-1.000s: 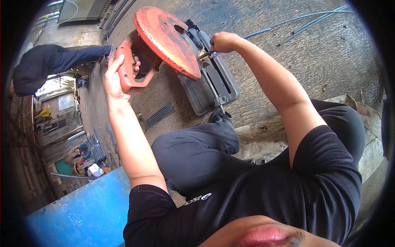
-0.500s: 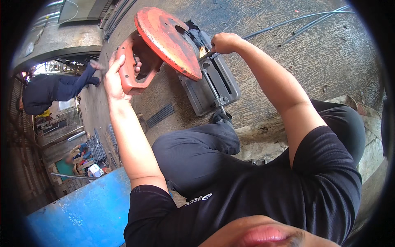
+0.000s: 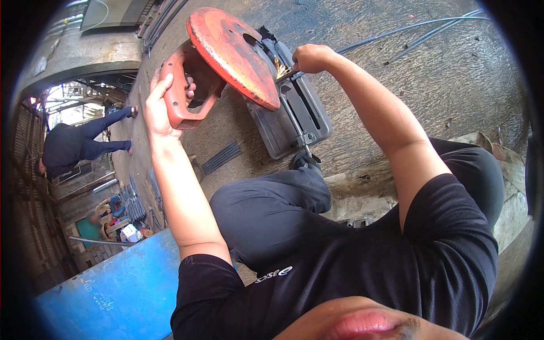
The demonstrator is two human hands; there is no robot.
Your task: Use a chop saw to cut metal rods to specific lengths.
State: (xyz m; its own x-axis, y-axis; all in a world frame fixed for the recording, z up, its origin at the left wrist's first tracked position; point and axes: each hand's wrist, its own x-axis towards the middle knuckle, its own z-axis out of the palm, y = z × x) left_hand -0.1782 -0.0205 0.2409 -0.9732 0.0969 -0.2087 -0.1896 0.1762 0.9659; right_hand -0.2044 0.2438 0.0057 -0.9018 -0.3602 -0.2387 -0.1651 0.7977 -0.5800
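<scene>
An orange-red chop saw [image 3: 232, 54] with a round blade guard stands on its dark grey base [image 3: 294, 116] on the concrete floor. My left hand [image 3: 161, 102] is wrapped around the saw's orange handle [image 3: 184, 90]. My right hand [image 3: 310, 58] is closed on a thin metal rod [image 3: 292, 73] held at the blade, where a few yellow sparks fly. The blade itself is hidden under the guard. My bent knees in dark trousers fill the middle of the view.
Long thin steel rods [image 3: 413, 28] lie on the floor at the upper right. A short bundle of dark bars [image 3: 222, 157] lies left of the saw base. A blue panel [image 3: 107, 289] sits at the lower left. Another person [image 3: 79, 144] in dark clothes walks at the far left.
The person at the left has walked further along. Sparks now show at the blade. My hands have stayed on the handle and the rod.
</scene>
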